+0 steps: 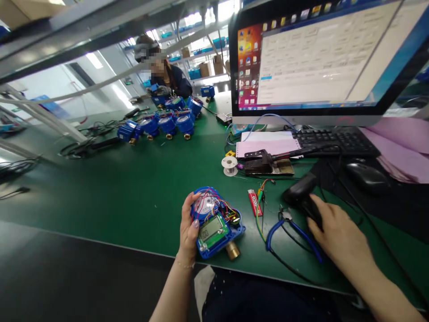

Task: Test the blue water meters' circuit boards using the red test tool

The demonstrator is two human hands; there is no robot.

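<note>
head view: i see left hand (pixel 189 223) part-curled around left side of blue meter (pixel 212 233), by near edge of surface (pixel 134 192); right hand (pixel 338 230) wrapped round handle of black scanner (pixel 303 190). step looks like readying scanner; next move likely calls for steady meter, scanner clear of pliers (pixel 275 231).

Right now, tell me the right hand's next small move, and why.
Probably lift the black scanner and aim it at the blue meter: the right hand already has its fingers on the scanner's handle, while the left hand holds the meter with its display uncovered.
</note>
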